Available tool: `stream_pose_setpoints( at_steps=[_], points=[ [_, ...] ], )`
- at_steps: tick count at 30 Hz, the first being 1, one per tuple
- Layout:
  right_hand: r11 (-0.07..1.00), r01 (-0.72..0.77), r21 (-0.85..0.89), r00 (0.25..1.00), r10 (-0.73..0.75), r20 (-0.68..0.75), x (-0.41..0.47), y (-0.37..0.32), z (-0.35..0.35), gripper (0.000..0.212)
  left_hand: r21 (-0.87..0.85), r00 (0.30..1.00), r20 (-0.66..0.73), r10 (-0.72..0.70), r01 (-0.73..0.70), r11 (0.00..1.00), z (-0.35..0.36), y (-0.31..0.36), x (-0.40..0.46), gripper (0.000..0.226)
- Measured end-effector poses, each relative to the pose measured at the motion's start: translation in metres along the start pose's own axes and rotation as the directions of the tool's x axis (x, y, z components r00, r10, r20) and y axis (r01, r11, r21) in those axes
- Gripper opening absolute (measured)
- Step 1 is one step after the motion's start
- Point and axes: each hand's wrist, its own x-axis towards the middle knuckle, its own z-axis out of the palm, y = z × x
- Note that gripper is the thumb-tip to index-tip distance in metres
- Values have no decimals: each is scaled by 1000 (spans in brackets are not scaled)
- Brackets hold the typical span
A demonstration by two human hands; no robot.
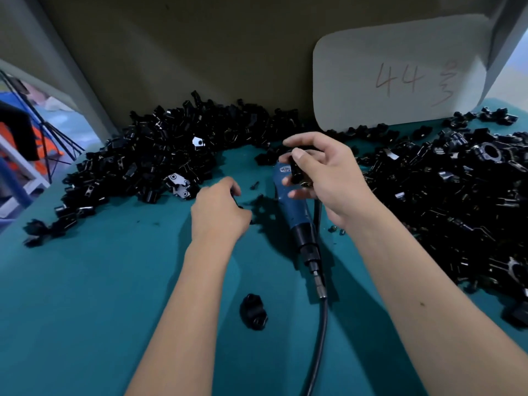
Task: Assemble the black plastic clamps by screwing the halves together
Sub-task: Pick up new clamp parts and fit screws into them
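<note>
Both hands work: my right hand (pixel 320 172) pinches a small black plastic clamp (pixel 297 170) above the blue electric screwdriver (pixel 297 215); my left hand (pixel 220 210) is curled on the green table (pixel 85 295), maybe around a screw, I cannot tell. Loose halves could slip apart or misalign.

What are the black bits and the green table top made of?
The black clamp parts look like hard moulded plastic: they are glossy and catch white glints. The green table cover looks like soft matte cloth or felt, with no shine, though a rubber mat is possible.
</note>
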Motion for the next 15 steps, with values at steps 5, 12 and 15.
stream_pose_setpoints(
  at_steps=[5, 12, 15],
  points=[
    [999, -43, 31, 999, 43, 5, -7, 3, 1, 13, -490, 985, -137, -102, 22, 871, 4, -7, -20, 28],
    [973, -15, 232, 996, -6, 92, -11, 9, -11, 37, -930, 1000, -1, 1, -1, 368, 16, -1, -32, 35],
    [988, -33, 151, 998, 26, 50, -13, 7, -12, 22, -943, 996, 11, 92, -20, 332, 19, 4, -33, 32]
  ],
)
